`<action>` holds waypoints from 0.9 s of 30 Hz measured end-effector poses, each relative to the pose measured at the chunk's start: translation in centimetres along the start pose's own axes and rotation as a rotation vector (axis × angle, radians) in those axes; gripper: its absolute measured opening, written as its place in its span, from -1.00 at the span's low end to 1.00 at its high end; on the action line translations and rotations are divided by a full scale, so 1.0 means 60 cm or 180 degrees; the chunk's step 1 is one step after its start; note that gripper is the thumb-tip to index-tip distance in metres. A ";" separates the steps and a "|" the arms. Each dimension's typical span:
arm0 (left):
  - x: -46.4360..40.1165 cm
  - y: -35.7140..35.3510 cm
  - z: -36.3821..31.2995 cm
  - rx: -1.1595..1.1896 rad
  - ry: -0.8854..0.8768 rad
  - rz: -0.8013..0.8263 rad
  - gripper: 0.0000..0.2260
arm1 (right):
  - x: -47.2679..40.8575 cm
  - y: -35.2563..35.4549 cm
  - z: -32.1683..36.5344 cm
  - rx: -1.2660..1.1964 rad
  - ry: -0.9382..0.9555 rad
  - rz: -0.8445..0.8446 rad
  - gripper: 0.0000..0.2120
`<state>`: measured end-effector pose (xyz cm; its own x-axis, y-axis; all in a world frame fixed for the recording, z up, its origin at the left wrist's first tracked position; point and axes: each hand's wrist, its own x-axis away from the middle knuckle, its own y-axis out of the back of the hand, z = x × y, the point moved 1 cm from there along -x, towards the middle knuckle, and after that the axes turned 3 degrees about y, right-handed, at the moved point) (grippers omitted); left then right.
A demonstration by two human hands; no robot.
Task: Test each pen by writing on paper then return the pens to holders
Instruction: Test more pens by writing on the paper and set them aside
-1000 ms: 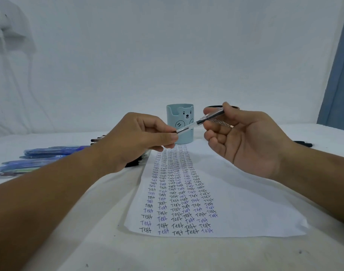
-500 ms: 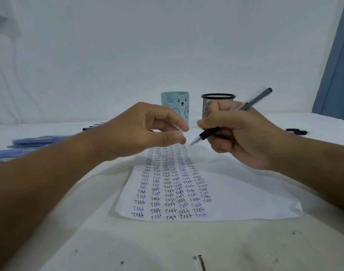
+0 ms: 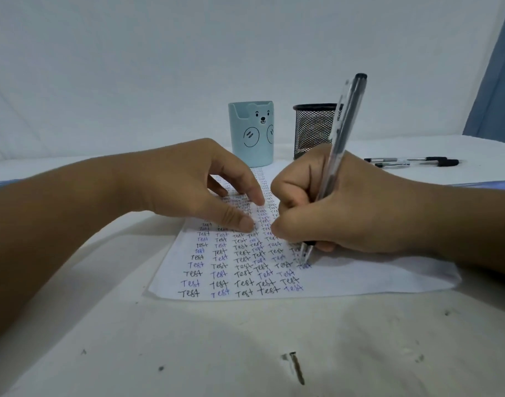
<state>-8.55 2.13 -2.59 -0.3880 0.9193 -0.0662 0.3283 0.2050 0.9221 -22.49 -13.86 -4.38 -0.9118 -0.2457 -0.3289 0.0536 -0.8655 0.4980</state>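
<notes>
My right hand [image 3: 360, 207] grips a clear pen with a black end [image 3: 343, 121], held nearly upright. Its tip touches the white paper [image 3: 360, 279] at the right end of the rows of "Test" words. My left hand [image 3: 188, 179] rests on the upper left part of the sheet, thumb and fingertips pressing on the paper; I see nothing between its fingers. Behind the paper stand two holders: a light blue cup with a bear face [image 3: 251, 138] and a black mesh cup [image 3: 311, 130], partly hidden by the pen.
Two black-capped pens [image 3: 412, 161] lie on the table at the back right. A bluish strip [image 3: 486, 184] shows behind my right forearm. A dark nail-like mark [image 3: 297, 368] is on the white table near the front edge.
My hands separated after holding the pen together in the air. The right hand turned the pen upright and brought its tip down to the paper; the left hand dropped onto the sheet.
</notes>
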 end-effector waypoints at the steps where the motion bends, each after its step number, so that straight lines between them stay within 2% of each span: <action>1: 0.000 -0.001 0.002 -0.0084 0.0017 -0.0011 -0.47 | 0.000 0.000 -0.001 0.0024 0.0012 -0.0004 -0.58; 10: -0.006 -0.003 0.003 -0.0068 0.0066 -0.0004 -0.44 | 0.002 -0.004 0.000 0.0248 0.0091 0.0054 -0.60; 15: -0.004 -0.002 -0.003 0.0230 -0.0023 0.0030 -0.55 | 0.003 -0.003 0.000 0.0139 -0.0012 0.0170 -0.52; 20: -0.005 -0.003 -0.004 0.0246 0.0011 0.0022 -0.61 | 0.000 -0.005 0.000 0.0228 0.0051 0.0174 -0.60; 27: -0.006 -0.003 -0.004 0.0258 0.0038 0.0036 -0.59 | 0.001 -0.004 0.002 0.0206 0.0079 0.0233 -0.61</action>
<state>-8.70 1.69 -2.62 -0.3938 0.9178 -0.0509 0.4011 0.2214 0.8889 -22.61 -13.62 -4.44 -0.8960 -0.3188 -0.3090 0.0928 -0.8151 0.5719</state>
